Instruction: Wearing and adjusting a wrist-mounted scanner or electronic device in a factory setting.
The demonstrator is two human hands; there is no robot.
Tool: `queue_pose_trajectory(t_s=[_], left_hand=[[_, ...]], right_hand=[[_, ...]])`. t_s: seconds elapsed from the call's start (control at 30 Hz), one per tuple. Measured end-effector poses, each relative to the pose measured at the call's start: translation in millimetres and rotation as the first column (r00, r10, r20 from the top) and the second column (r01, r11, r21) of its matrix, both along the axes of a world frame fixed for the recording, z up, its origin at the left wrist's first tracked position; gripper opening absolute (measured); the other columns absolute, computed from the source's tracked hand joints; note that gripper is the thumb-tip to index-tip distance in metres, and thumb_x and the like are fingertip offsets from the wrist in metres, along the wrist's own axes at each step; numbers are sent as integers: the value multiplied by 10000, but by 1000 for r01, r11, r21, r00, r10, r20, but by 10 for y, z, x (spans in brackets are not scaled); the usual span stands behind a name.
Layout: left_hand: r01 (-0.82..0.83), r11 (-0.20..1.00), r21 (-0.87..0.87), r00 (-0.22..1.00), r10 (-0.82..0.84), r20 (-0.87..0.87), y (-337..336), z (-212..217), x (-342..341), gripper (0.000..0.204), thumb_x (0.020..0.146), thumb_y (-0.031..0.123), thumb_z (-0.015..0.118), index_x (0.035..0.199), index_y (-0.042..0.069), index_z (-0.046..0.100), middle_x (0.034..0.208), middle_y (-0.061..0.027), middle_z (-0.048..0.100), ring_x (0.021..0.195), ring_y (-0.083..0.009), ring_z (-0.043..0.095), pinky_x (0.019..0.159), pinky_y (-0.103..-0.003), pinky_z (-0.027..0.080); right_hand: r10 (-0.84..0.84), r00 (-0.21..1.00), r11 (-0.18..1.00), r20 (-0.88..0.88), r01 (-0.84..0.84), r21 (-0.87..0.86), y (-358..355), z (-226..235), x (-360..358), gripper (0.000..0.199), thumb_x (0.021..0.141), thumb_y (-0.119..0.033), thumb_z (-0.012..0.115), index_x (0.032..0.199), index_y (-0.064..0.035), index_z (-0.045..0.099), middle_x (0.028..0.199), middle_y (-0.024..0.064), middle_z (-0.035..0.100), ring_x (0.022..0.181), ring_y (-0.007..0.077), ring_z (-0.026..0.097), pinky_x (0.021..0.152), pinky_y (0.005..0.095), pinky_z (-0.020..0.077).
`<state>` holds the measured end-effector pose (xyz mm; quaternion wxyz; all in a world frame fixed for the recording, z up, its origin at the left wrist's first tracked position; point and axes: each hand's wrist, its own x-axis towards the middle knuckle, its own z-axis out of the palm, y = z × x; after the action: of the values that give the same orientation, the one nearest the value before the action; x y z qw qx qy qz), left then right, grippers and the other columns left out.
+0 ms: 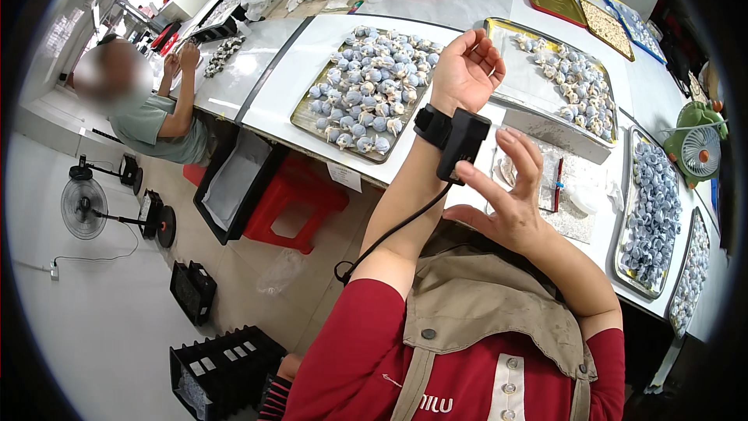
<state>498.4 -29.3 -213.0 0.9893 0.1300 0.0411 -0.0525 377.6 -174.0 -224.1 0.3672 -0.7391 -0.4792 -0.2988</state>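
My left hand (469, 70) is raised over the table, palm up, its loosely curled fingers apart and holding nothing. A black box-shaped device (465, 143) is strapped to my left wrist, and a black cable (397, 228) runs from it along the forearm. Beside it is my right hand (510, 199), fingers spread and nothing in them. One fingertip overlaps the lower edge of the device; whether it presses on it I cannot tell. Beyond my right hand, a red pen-like tool (558, 185) lies on a speckled work mat (573, 226).
Metal trays of small blue-grey and cream pieces stand at left (300, 118), far right (615, 136) and right (623, 265). A green fan (701, 144) is at the right edge. A person (160, 121) sits at left. Red stool (300, 203) and black crates (226, 366) stand below.
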Motion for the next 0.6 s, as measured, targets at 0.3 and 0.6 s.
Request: queue_pose_trajectory(t_s=[0.3, 0.6], left_hand=[[145, 982, 118, 988, -149, 26, -297, -185, 2, 125, 895, 142, 546, 970, 47, 573, 853, -41, 608, 780, -175, 578, 748, -353, 481], [129, 956, 262, 971, -175, 162, -198, -8, -107, 157, 909, 147, 529, 1029, 55, 571, 889, -43, 623, 824, -170, 578, 798, -347, 470]], right_hand=[[59, 975, 970, 215, -5, -243, -8, 128, -47, 214, 703, -164, 646, 917, -162, 653, 1151, -11, 596, 1177, 212, 470, 1022, 508, 175], [98, 994, 994, 47, -96, -46, -153, -56, -266, 379, 663, -128, 764, 1013, -137, 617, 1143, 52, 559, 1059, 230, 511, 972, 458, 295]])
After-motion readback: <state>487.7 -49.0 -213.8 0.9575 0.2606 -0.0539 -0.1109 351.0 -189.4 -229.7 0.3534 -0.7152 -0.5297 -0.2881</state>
